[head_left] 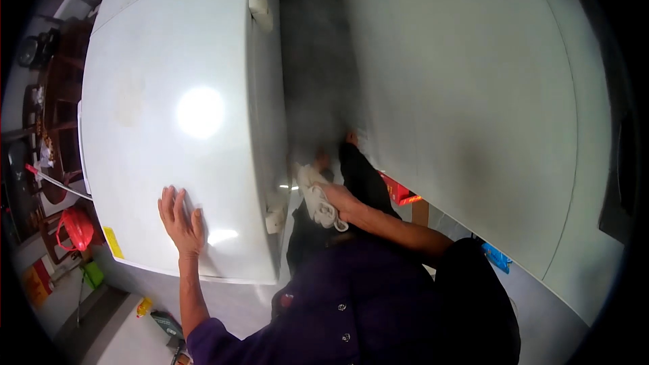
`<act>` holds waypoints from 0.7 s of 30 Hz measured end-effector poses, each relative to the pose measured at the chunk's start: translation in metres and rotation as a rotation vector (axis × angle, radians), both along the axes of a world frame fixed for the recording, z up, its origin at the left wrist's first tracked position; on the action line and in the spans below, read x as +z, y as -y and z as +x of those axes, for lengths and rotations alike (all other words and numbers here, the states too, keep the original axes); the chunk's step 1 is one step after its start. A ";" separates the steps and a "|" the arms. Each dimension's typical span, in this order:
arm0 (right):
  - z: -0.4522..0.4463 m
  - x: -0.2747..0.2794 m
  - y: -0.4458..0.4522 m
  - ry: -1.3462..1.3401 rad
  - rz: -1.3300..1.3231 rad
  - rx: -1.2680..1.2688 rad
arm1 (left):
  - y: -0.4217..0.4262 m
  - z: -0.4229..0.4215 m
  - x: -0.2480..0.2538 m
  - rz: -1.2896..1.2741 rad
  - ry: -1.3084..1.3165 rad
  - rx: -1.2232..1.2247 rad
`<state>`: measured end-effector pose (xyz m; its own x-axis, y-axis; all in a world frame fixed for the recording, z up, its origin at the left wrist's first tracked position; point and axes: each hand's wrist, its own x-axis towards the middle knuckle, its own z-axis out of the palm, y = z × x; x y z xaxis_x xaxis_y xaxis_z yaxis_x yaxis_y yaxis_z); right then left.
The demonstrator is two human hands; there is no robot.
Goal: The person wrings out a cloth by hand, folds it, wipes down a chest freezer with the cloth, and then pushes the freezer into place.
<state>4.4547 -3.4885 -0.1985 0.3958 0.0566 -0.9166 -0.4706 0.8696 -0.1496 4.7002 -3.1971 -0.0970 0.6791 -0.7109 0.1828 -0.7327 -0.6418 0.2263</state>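
Note:
My left hand (181,222) lies with its fingers spread on the glossy white panel (149,155) at the left, near its lower part, holding nothing. In my right hand (339,199) is a bunched whitish cloth (318,196), its folds hanging below the fingers. That hand is between the white panel and the large pale surface at the right. White hinge-like fittings (260,12) sit at the panel's right edge. A dark, hazy gap runs upward beyond the cloth.
A large pale panel (466,94) fills the right side. Red packaging (399,190) and a blue packet (497,257) lie beneath its lower edge. Dark wooden furniture, a red bag (76,228) and a green item (92,274) are at the far left.

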 end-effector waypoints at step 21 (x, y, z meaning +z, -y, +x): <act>-0.015 -0.021 -0.010 -0.074 0.130 -0.047 | 0.002 -0.001 0.000 0.021 -0.041 0.004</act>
